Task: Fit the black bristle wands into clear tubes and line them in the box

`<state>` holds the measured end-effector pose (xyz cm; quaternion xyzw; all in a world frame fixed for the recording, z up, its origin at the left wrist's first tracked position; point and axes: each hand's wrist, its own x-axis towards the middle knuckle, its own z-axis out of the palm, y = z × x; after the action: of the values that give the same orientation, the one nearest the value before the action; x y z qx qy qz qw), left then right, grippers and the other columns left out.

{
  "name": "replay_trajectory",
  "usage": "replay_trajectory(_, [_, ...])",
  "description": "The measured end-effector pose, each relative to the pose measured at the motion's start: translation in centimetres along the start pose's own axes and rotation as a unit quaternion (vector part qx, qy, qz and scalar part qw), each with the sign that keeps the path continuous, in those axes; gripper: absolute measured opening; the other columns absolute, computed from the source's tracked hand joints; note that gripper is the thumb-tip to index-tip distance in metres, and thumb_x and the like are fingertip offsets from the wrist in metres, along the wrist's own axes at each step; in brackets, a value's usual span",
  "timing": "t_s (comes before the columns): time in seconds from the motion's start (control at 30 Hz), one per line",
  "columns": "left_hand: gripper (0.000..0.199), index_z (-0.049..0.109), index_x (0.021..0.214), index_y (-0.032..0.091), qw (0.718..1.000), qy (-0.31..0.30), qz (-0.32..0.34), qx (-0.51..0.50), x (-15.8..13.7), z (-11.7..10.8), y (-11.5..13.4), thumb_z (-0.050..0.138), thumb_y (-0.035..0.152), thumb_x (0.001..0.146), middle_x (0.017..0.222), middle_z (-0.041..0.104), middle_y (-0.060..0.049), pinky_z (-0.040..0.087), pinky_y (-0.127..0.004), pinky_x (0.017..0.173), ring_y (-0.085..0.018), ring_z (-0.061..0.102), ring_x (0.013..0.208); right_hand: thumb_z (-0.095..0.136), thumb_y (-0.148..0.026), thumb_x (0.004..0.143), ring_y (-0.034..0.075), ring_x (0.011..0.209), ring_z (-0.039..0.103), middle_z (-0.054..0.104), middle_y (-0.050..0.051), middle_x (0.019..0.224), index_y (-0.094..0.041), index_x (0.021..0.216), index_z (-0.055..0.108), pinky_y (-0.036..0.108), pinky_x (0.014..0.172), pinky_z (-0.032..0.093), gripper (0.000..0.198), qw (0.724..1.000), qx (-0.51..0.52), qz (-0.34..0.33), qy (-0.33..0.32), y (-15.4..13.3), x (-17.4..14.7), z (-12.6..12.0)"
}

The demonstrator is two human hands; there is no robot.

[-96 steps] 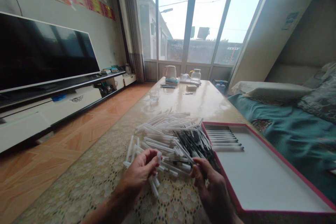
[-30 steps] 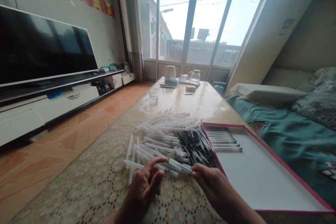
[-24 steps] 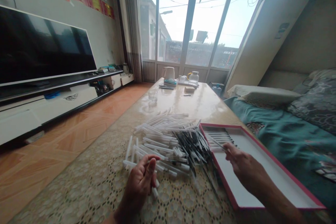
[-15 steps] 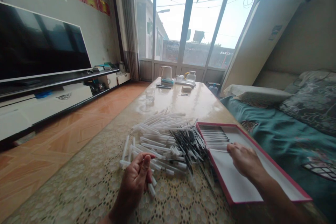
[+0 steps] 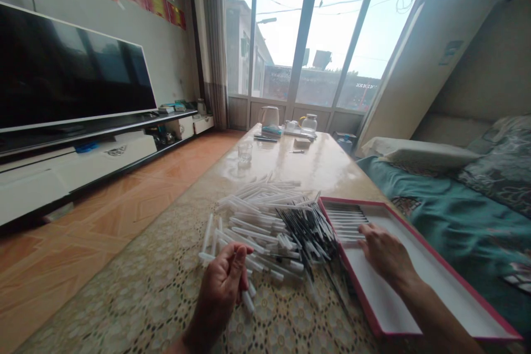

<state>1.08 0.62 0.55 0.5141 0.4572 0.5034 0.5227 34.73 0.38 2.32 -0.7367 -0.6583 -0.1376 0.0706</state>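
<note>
Now the right hand (image 5: 385, 254) is inside the shallow white, pink-rimmed tray (image 5: 379, 298), having been left of it a second ago, fingers bent at the row of slim white, dark-tipped sticks (image 5: 343, 220); whether they grip one is hidden. The left hand (image 5: 222, 282), index finger outstretched then, curls beside the translucent white plastic tubes (image 5: 255, 225), its hold unclear.

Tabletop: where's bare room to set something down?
Bare table lies left of the left hand and pale tubes, and beyond the tubes, right of the glass. Crowded: the heap of tubes and dark rods beside the tray.
</note>
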Motion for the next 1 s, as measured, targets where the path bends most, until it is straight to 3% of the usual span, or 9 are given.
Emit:
replay_trajectory(0.1, [0.033, 0.058, 0.081, 0.017, 1.000, 0.004, -0.010, 0.012, 0.0, 0.1, -0.2, 0.056, 0.050, 0.081, 0.041, 0.047, 0.009, 0.027, -0.015, 0.031, -0.006, 0.036, 0.029, 0.047, -0.014, 0.087, 0.021, 0.083, 0.062, 0.064, 0.009, 0.093, -0.018, 0.094, 0.059, 0.029, 0.071, 0.044, 0.015, 0.998, 0.061, -0.024, 0.020, -3.1, -0.6, -1.0])
replay_trajectory(0.17, [0.032, 0.058, 0.079, 0.017, 1.000, 0.018, -0.013, 0.018, 0.2, 0.0, -0.1, 0.060, 0.049, 0.078, 0.041, 0.048, 0.009, 0.028, -0.016, 0.030, -0.006, 0.037, 0.029, 0.045, -0.018, 0.090, 0.015, 0.075, 0.061, 0.062, 0.002, 0.085, -0.022, 0.082, 0.057, 0.023, 0.066, 0.044, 0.015, 0.991, 0.117, -0.071, 0.005, -6.1, -1.6, -1.6])
replay_trajectory(0.27, [0.031, 0.057, 0.078, 0.017, 0.998, 0.056, -0.017, 0.008, 0.6, -0.4, 0.2, 0.064, 0.047, 0.073, 0.042, 0.051, 0.008, 0.028, -0.015, 0.030, -0.006, 0.038, 0.029, 0.047, -0.012, 0.086, 0.015, 0.070, 0.058, 0.059, 0.001, 0.078, -0.020, 0.079, 0.055, 0.024, 0.064, 0.044, 0.014, 0.950, 0.286, -0.121, -0.021, -10.7, -3.8, -2.0])
replay_trajectory(0.43, [0.028, 0.055, 0.082, 0.019, 0.993, 0.110, -0.034, -0.029, 1.7, -1.6, 0.9, 0.061, 0.045, 0.073, 0.048, 0.052, 0.009, 0.023, -0.015, 0.029, -0.006, 0.037, 0.030, 0.055, -0.003, 0.076, 0.017, 0.077, 0.057, 0.059, 0.002, 0.082, -0.021, 0.079, 0.056, 0.025, 0.065, 0.043, 0.018, 0.939, 0.311, -0.148, -0.020, -14.8, -6.0, -0.8])
replay_trajectory(0.57, [0.012, 0.057, 0.076, 0.019, 0.985, 0.003, 0.011, 0.171, 1.8, -2.7, 1.7, 0.057, 0.031, 0.076, 0.058, 0.059, 0.003, 0.036, -0.022, 0.039, -0.011, 0.048, 0.040, 0.059, -0.008, 0.073, 0.017, 0.074, 0.057, 0.059, 0.000, 0.078, -0.020, 0.078, 0.056, 0.025, 0.064, 0.043, 0.014, 0.936, 0.297, -0.184, 0.036, -15.6, -6.4, 1.0])
replay_trajectory(0.63, [0.006, 0.058, 0.074, 0.020, 0.943, -0.014, 0.076, 0.323, 1.5, -3.3, 2.0, 0.053, 0.018, 0.075, 0.065, 0.060, 0.001, 0.043, -0.026, 0.052, -0.015, 0.055, 0.052, 0.056, -0.011, 0.078, 0.017, 0.073, 0.057, 0.058, 0.001, 0.076, -0.020, 0.077, 0.055, 0.025, 0.063, 0.043, 0.009, 0.934, 0.298, -0.189, 0.059, -15.6, -6.5, 1.5])
replay_trajectory(0.73, [0.021, 0.058, 0.074, 0.021, 0.872, -0.049, 0.122, 0.472, 1.2, -4.0, 2.2, 0.046, 0.004, 0.069, 0.078, 0.060, -0.002, 0.044, -0.030, 0.066, -0.019, 0.060, 0.069, 0.048, -0.013, 0.084, 0.018, 0.073, 0.056, 0.056, 0.001, 0.075, -0.020, 0.075, 0.052, 0.027, 0.063, 0.043, 0.013, 0.936, 0.304, -0.163, 0.071, -15.1, -6.6, 1.0])
replay_trajectory(0.83, [0.029, 0.058, 0.082, 0.022, 0.841, -0.087, 0.117, 0.521, 1.0, -4.2, 1.9, 0.044, 0.001, 0.069, 0.090, 0.059, -0.004, 0.045, -0.030, 0.073, -0.020, 0.061, 0.079, 0.044, -0.014, 0.088, 0.019, 0.072, 0.055, 0.055, 0.002, 0.075, -0.021, 0.073, 0.050, 0.029, 0.063, 0.043, 0.017, 0.941, 0.316, -0.107, 0.065, -14.0, -6.3, 0.0])
replay_trajectory(1.0, [0.029, 0.058, 0.082, 0.022, 0.840, -0.084, 0.128, 0.521, 1.0, -3.8, 1.8, 0.039, 0.000, 0.077, 0.089, 0.060, -0.004, 0.046, -0.030, 0.075, -0.019, 0.063, 0.082, 0.047, -0.012, 0.085, 0.018, 0.068, 0.055, 0.054, 0.002, 0.074, -0.022, 0.074, 0.050, 0.028, 0.061, 0.043, 0.015, 0.946, 0.309, -0.060, 0.076, -12.3, -5.6, -0.2])
